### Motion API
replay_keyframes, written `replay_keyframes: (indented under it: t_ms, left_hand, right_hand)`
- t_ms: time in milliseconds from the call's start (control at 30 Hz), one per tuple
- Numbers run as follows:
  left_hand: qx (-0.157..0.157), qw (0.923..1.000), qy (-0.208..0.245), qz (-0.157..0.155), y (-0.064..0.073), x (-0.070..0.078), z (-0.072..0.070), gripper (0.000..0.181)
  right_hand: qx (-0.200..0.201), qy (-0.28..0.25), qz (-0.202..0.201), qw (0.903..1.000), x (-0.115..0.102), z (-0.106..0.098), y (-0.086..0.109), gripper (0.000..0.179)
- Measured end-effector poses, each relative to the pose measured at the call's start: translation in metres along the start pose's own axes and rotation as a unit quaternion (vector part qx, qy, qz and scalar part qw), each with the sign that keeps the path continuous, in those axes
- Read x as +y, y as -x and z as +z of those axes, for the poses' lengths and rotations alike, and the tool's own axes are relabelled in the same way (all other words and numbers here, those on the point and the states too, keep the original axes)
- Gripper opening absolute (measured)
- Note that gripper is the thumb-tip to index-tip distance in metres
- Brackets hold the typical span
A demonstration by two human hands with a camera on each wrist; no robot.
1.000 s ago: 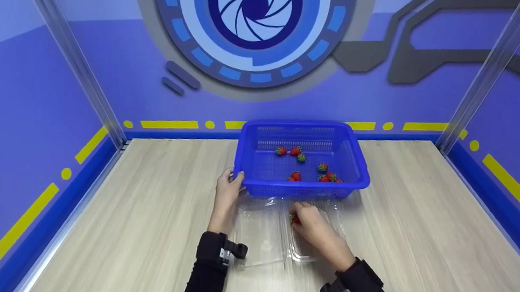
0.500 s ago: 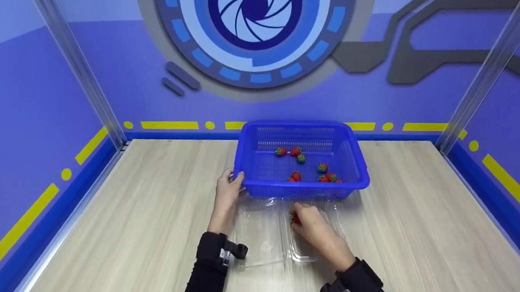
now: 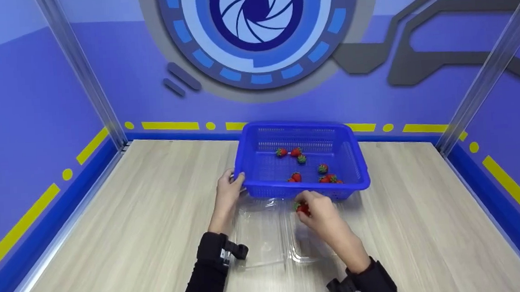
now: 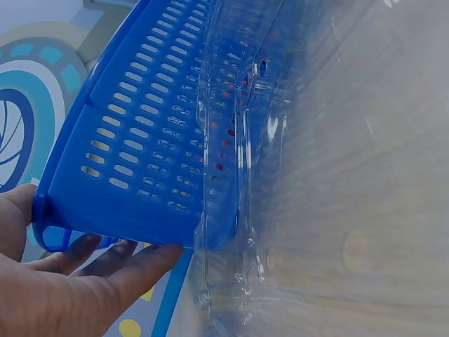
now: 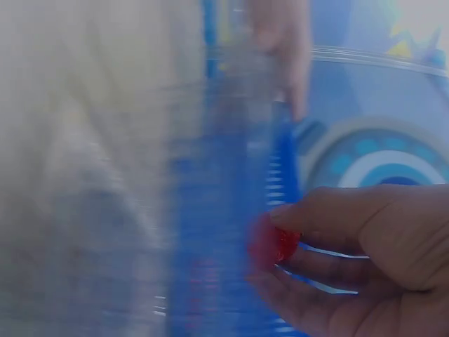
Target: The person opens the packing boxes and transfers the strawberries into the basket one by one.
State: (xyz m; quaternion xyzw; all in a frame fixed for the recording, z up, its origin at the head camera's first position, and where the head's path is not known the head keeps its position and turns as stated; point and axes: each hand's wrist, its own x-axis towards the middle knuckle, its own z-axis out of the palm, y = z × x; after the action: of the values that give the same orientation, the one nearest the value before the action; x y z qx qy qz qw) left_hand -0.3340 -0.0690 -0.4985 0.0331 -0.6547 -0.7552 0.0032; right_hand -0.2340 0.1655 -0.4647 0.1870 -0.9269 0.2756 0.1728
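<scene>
My left hand (image 3: 228, 191) grips the rim of a blue plastic basket (image 3: 240, 158) at its left front corner. In the left wrist view the fingers (image 4: 144, 270) lie under the basket's slotted side (image 4: 140, 140). My right hand (image 3: 322, 210) pinches a red strawberry (image 3: 301, 207) with green leaves, over the far end of an opened clear plastic clamshell box (image 3: 262, 236). The right wrist view shows the strawberry (image 5: 277, 242) between thumb and fingers, blurred. Several strawberries (image 3: 296, 152) lie scattered inside the basket. The hand partly hides the box's right half.
The clamshell lies on the wood-grain table (image 3: 169, 205) directly in front of the basket. Behind the basket rises a blue-purple panel wall (image 3: 147, 71). Metal corner posts (image 3: 79, 71) stand at the back left and back right.
My right hand has lifted and shifted right, toward the basket's front, with the strawberry in its fingers. My left hand and the basket have stayed in place.
</scene>
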Motion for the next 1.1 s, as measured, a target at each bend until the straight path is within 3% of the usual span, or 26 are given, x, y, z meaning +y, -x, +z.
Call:
replay_keyframes:
  t_ms: [267,433,900,1100]
  left_hand:
    - [0.011,0.9999,-0.005,-0.002,0.000,-0.001,0.000,0.025]
    - [0.012,0.9999,-0.003,-0.001,0.000,-0.002,-0.001,0.027]
    - [0.011,0.9999,-0.002,-0.003,0.000,-0.003,-0.001,0.028]
    - [0.009,0.9999,0.009,-0.006,0.000,-0.001,0.000,0.028]
  right_hand:
    - [0.019,-0.018,0.032,0.9992,-0.020,-0.038,0.004,0.025]
    - [0.027,-0.012,0.025,0.9992,-0.027,-0.050,0.008,0.026]
    - [0.018,-0.039,0.011,0.9990,-0.028,-0.046,0.007,0.026]
    - [0.024,-0.041,0.009,0.9988,-0.018,-0.044,-0.009,0.025]
